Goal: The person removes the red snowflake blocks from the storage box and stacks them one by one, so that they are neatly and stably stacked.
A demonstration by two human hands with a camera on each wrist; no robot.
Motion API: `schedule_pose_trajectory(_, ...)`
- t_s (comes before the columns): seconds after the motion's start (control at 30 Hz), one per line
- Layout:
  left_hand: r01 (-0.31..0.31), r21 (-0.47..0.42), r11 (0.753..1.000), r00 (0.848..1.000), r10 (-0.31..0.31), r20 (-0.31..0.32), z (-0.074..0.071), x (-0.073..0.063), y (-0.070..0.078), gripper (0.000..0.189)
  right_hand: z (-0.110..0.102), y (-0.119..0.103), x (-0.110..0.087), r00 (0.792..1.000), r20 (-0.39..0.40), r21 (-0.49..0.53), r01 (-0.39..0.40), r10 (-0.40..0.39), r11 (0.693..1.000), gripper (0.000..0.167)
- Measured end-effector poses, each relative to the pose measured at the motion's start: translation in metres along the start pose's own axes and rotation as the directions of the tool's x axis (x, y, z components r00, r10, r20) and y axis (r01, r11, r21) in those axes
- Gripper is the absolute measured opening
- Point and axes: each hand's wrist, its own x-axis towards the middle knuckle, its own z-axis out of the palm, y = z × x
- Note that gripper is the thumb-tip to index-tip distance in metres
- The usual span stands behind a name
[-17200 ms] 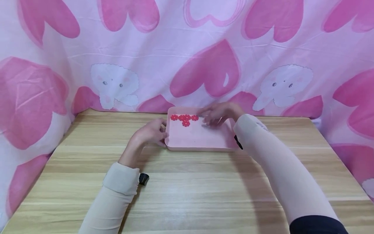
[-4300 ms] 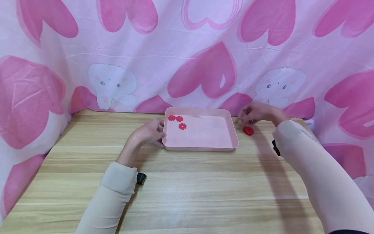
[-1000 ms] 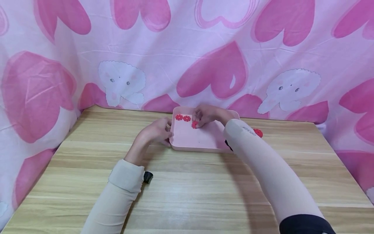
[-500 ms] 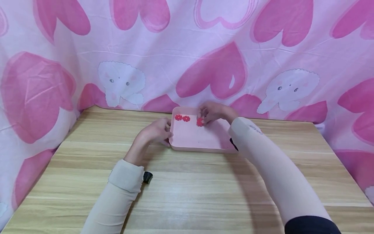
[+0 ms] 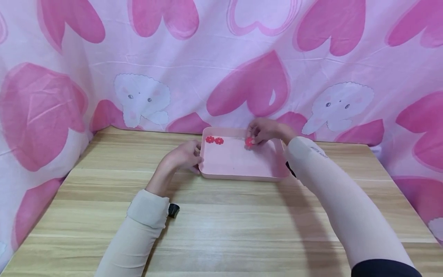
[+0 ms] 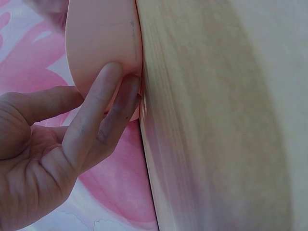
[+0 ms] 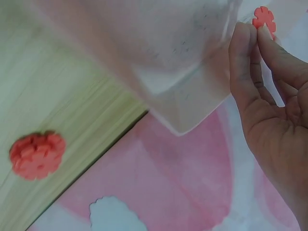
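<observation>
My right hand pinches a red flower-shaped plastic disc between thumb and fingertips, over the back right part of a shallow pink tray. The right wrist view shows the pinched disc upright, its notched edge sticking out past the fingers. At the tray's left end my left hand holds the wall, thumb and fingers spread against it near the base; the left wrist view shows these fingers. Two more red discs lie side by side in the tray's back left corner.
A small pile of red discs lies on the wooden table right of the tray; my right sleeve hides it in the head view. A pink heart-print curtain hangs right behind the tray and the table's back edge.
The third disc in the tray was picked up by my right hand and carried rightward. Earlier, more discs lay in the tray; several went to the pile. My left hand stays at the tray.
</observation>
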Motion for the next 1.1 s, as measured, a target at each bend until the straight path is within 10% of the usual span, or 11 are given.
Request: schedule_pose_trajectory(1.1, -0.002, -0.021, 1.0, 1.0, 0.002, 0.007, 0.001, 0.0, 0.0, 0.044, -0.041, 0.063, -0.06, 0.996, -0.046, 0.023, -0.082, 0.083, 0.996, 0.019)
